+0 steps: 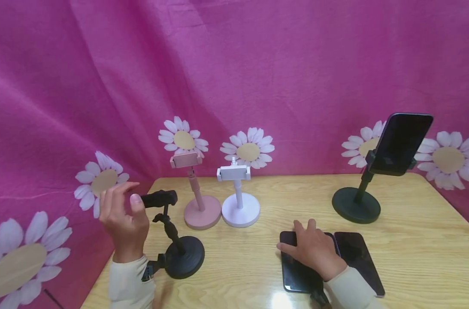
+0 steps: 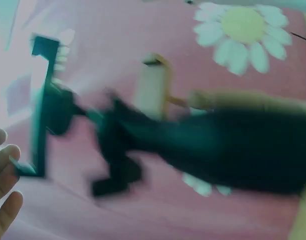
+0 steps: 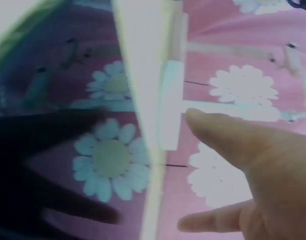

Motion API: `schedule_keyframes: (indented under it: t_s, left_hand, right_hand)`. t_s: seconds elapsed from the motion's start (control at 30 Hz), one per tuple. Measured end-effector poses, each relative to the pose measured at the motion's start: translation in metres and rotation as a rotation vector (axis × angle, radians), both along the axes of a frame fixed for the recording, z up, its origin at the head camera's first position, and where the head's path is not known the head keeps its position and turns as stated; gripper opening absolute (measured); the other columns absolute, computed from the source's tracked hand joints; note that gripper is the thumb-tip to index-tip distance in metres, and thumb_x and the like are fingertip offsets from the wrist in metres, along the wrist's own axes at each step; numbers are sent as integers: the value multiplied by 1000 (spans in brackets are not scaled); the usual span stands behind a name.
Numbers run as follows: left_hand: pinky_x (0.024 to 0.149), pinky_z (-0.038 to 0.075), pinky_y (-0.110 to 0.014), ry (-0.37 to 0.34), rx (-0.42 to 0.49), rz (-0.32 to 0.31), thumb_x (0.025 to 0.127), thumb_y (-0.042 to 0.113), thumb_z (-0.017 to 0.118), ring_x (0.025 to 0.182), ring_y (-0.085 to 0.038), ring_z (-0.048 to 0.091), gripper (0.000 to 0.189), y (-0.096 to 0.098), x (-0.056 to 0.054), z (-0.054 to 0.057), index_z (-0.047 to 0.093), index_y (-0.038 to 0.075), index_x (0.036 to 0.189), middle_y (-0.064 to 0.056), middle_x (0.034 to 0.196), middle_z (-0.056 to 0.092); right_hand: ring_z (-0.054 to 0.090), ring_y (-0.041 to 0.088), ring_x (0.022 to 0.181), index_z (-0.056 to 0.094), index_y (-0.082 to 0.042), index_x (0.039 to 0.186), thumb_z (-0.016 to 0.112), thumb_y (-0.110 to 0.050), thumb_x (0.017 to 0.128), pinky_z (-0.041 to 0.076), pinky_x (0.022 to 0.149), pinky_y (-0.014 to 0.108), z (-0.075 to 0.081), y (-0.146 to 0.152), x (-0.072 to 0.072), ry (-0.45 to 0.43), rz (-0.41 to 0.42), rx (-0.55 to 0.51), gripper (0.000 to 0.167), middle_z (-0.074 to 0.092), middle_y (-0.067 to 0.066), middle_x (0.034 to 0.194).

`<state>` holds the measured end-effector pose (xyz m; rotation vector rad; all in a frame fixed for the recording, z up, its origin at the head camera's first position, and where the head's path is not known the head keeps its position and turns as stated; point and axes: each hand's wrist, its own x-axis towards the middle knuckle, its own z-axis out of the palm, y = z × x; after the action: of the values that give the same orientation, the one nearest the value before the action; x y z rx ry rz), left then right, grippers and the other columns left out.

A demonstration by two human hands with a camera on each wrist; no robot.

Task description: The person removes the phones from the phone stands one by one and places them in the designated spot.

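My left hand [image 1: 124,219] is raised beside the black phone stand [image 1: 184,257], fingers bent loosely. Its thumb and fingertips are by the left end of the stand's clamp [image 1: 158,198]; in the left wrist view the fingers [image 2: 4,172] are close to that end, and contact is unclear. My right hand [image 1: 315,249] spreads over a dark phone [image 1: 296,272] lying flat. In the right wrist view a gap shows between fingertips and their reflection in its screen. A bluish rim shows right of the hand, but the hand hides whether it belongs to another phone.
Another dark phone [image 1: 358,262] lies to the right. A pink stand [image 1: 202,212] and a white stand [image 1: 240,210] are side by side at the back. A dark green stand [image 1: 355,205] at the right holds an upright phone [image 1: 402,143]. Magenta flowered cloth [image 1: 296,86] hangs behind the table.
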<state>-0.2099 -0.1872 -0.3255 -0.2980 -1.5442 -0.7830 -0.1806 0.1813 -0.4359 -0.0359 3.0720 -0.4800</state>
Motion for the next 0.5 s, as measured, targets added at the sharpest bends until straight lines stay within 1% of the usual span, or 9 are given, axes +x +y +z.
schedule_keyframes:
  t_s: [0.07,0.13,0.2,0.33,0.4,0.5]
  left_hand:
    - [77,35,-26,51,32,-12,87,34,46,73,-40,52,46,15,7,10,67,-6,84,-22,79,64]
    - [78,37,-26,87,55,-43,88,37,46,74,-40,53,48,30,14,18,67,-6,82,-22,79,64]
    - [79,40,-25,120,70,-82,88,39,46,73,-39,54,50,45,20,24,68,-6,80,-22,77,65]
    - [78,44,-22,170,91,-149,88,40,48,71,-36,55,51,69,28,29,68,-5,77,-22,74,65]
    - [77,45,-21,190,104,-174,89,41,48,70,-35,55,52,79,30,31,67,-6,76,-22,72,64]
    - [75,46,-21,218,119,-206,91,44,49,67,-34,55,56,93,31,33,66,-6,74,-22,70,62]
  right_hand:
    - [51,27,69,52,-2,131,69,-67,73,47,52,42,8,5,1,10,-6,-21,89,51,22,97]
    - [53,28,74,50,-2,135,69,-67,73,51,56,44,18,10,3,22,-15,-45,92,52,24,104]
    - [54,28,77,49,-4,137,69,-67,73,53,60,45,30,14,6,44,-26,-77,92,53,24,108]
    - [55,26,80,47,-8,140,68,-66,75,52,63,44,53,24,12,116,-24,-147,90,55,21,109]
    - [55,24,80,47,-9,141,68,-65,76,51,62,41,64,29,16,165,-13,-184,88,55,19,108]
    - [57,24,84,47,-10,140,69,-62,78,51,64,40,77,39,22,253,2,-227,84,56,15,108]
